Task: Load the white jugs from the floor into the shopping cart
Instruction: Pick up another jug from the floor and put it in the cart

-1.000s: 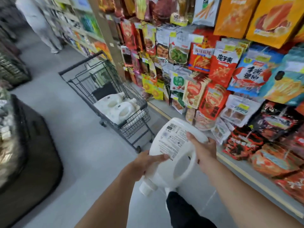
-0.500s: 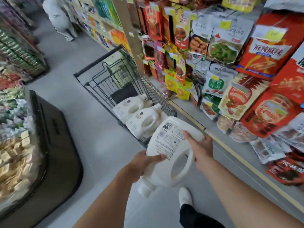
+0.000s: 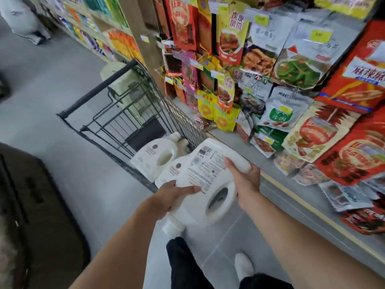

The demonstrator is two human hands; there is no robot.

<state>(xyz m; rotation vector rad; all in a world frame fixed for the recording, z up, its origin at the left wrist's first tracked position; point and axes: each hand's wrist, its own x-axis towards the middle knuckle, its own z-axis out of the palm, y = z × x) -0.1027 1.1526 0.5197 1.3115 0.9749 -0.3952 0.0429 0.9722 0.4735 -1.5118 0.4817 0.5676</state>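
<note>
Bare forearms without sleeves, black trousers [image 3: 183,265], white shoe [image 3: 243,264] on tiled floor

A supermarket aisle with a pale grey tiled floor [image 3: 62,84] under even indoor light. Racks of hanging snack packets [image 3: 291,80] in red, yellow and green crowd the right side above a grey shelf base with a yellow edge strip [image 3: 308,202]. A dark display bin [image 3: 41,205] stands at left; another shopper [image 3: 23,19] walks away in the distance.

A white handled jug [image 3: 208,180] is held cap-down just before the black wire cart [image 3: 116,113], two jugs [image 3: 155,158] inside.
</note>
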